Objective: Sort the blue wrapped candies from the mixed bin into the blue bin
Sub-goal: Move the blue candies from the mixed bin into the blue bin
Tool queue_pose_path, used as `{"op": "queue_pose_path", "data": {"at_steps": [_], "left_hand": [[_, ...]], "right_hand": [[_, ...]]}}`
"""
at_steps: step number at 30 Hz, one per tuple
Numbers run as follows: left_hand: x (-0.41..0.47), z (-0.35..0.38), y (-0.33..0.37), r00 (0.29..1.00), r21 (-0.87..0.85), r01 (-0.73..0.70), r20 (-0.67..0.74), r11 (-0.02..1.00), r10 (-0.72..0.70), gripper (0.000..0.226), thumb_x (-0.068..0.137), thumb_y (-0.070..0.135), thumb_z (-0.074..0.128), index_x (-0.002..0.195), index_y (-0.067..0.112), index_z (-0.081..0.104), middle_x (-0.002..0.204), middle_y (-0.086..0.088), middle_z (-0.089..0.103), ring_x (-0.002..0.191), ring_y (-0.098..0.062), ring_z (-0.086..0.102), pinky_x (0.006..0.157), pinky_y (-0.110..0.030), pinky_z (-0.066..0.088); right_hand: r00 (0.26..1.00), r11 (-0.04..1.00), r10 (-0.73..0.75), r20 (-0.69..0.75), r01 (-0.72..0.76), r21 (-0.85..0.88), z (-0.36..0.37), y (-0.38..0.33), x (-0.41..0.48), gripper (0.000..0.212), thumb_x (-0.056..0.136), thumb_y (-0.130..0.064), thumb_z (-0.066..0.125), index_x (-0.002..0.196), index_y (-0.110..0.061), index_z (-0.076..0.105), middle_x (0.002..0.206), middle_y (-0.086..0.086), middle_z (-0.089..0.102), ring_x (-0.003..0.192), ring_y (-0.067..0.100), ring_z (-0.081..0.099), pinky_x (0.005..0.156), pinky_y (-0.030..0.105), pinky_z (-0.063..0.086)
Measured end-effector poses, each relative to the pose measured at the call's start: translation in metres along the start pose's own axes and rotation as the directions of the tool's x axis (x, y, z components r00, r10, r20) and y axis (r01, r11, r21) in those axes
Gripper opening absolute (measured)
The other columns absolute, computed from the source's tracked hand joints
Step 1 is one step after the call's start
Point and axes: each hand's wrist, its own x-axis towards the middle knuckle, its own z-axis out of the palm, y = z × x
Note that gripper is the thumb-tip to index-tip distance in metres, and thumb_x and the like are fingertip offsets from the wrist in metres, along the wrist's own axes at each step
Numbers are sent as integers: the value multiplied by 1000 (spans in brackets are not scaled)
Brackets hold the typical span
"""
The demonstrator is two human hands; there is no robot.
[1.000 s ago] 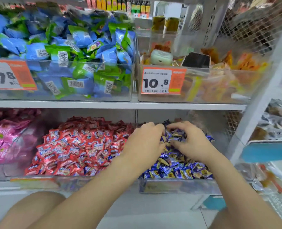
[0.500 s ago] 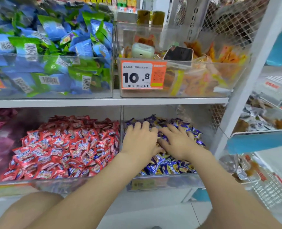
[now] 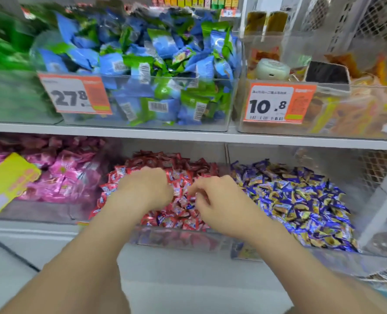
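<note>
The mixed bin (image 3: 176, 239) on the lower shelf holds mostly red wrapped candies (image 3: 165, 162), with a few blue wrapped candies (image 3: 163, 219) near its front. Right beside it, the blue bin (image 3: 247, 251) is heaped with blue and gold wrapped candies (image 3: 301, 200). Both hands are over the mixed bin. My left hand (image 3: 147, 189) is palm down with its fingers curled into the red pile, fingertips hidden. My right hand (image 3: 217, 200) has its fingers curled close above a blue candy (image 3: 190, 206). Blur hides whether either hand holds a candy.
A bin of pink candies (image 3: 63, 177) with a yellow tag (image 3: 7, 180) stands to the left. The white shelf edge (image 3: 188, 137) runs just above the hands, carrying a bin of blue-green packets (image 3: 154, 64) and price tags (image 3: 278, 103). A white upright post (image 3: 380, 205) stands right.
Both hands have left the blue candy pile and moved left over the red, mixed bin. The view has swung left and closer.
</note>
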Motion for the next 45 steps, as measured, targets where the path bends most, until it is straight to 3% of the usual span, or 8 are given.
{"op": "queue_pose_path", "data": {"at_steps": [9, 17, 21, 27, 31, 35, 40, 45], "left_hand": [[11, 0, -79, 878, 129, 57, 465, 990, -111, 40, 93, 47, 51, 97, 13, 71, 101, -7, 72, 84, -28, 67, 76, -36, 52], [14, -4, -90, 820, -19, 79, 570, 997, -54, 10, 80, 7, 59, 87, 10, 53, 73, -11, 53, 53, -22, 44, 52, -25, 35], [13, -3, -85, 839, -16, 20, 545, 1000, -8, 32, 87, 9, 65, 113, 10, 47, 79, -9, 58, 64, -23, 53, 60, -30, 44], [14, 10, -92, 877, -428, 195, 479, 882, 38, 29, 89, -6, 62, 107, 8, 46, 76, -13, 55, 51, -18, 58, 48, -23, 49], [14, 13, -79, 915, -743, 263, 394, 616, 84, 22, 91, -11, 60, 102, 2, 47, 88, -16, 57, 75, -28, 72, 89, -41, 63], [29, 17, -62, 966, -878, 173, 239, 446, 97, 21, 92, -3, 71, 107, -4, 56, 83, -15, 70, 75, -29, 73, 88, -44, 63], [50, 28, -62, 988, -421, -114, -142, 900, 58, 46, 85, 43, 80, 111, 11, 62, 104, -12, 70, 98, -31, 68, 71, -32, 44], [54, 26, -70, 969, -312, -208, -195, 927, 152, 55, 80, 41, 87, 122, 21, 59, 119, -8, 58, 108, -32, 61, 89, -39, 51]], "right_hand": [[682, 936, 348, 644, -218, -275, 45, -43, 58, 40, 110, -24, 37, 134, -2, 60, 136, 18, 61, 116, 36, 62, 92, 36, 49], [634, 675, 425, 646, -697, 240, 80, -57, 70, 17, 74, -12, 64, 90, -8, 60, 77, 8, 52, 69, 24, 48, 65, 31, 40], [644, 507, 426, 636, -752, 422, 94, -58, 72, 40, 70, 3, 67, 106, -9, 51, 90, 11, 54, 78, 24, 54, 64, 30, 48], [679, 128, 414, 606, -703, 700, 98, -57, 78, 31, 73, 27, 49, 65, -2, 54, 66, 9, 46, 56, 22, 49, 59, 37, 56], [696, 56, 478, 535, -633, 772, 91, -51, 89, 33, 74, 26, 46, 59, -3, 53, 58, 9, 45, 50, 19, 47, 59, 32, 56], [747, 157, 524, 409, -557, 815, 68, -25, 104, 27, 78, 21, 56, 96, 0, 53, 83, 16, 57, 73, 21, 64, 74, 39, 61], [770, 669, 573, 280, -637, 383, 44, -7, 100, 41, 79, -6, 71, 112, -6, 47, 111, 18, 60, 83, 39, 78, 70, 48, 67], [925, 902, 378, 40, -359, -240, 28, 10, 82, 33, 89, -21, 70, 119, -15, 56, 101, 12, 63, 92, 39, 66, 74, 37, 54]]}}
